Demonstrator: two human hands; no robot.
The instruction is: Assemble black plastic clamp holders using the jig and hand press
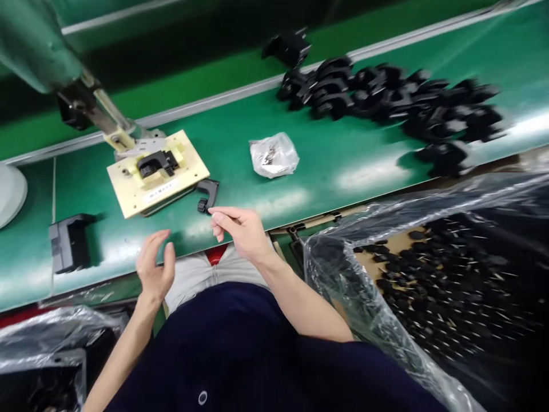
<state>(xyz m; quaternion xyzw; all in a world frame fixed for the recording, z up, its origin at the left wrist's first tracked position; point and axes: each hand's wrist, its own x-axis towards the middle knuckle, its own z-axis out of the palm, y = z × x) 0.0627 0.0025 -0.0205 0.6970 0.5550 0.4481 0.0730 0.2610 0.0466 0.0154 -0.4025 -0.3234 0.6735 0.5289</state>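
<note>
- One curved black plastic bracket (209, 191) lies right of the cream fixture plate (124, 197).
- Right hand (244, 232): fingertips pinched closed at the bracket's near end; actual hold unclear.
- Left hand (155, 269): open, thumb apart, holding nothing.

"What's unclear?"
"Whether my right fingers (218, 222) touch the black hooked part (210, 191); I can't tell."
"The label (160, 191)?"
"Print too small for me to read."
"And the far black parts (386, 97)?"
"Blurred. The left edge cuts off a white round thing (10, 194); the top edge, the green machine (32, 43)."
</note>
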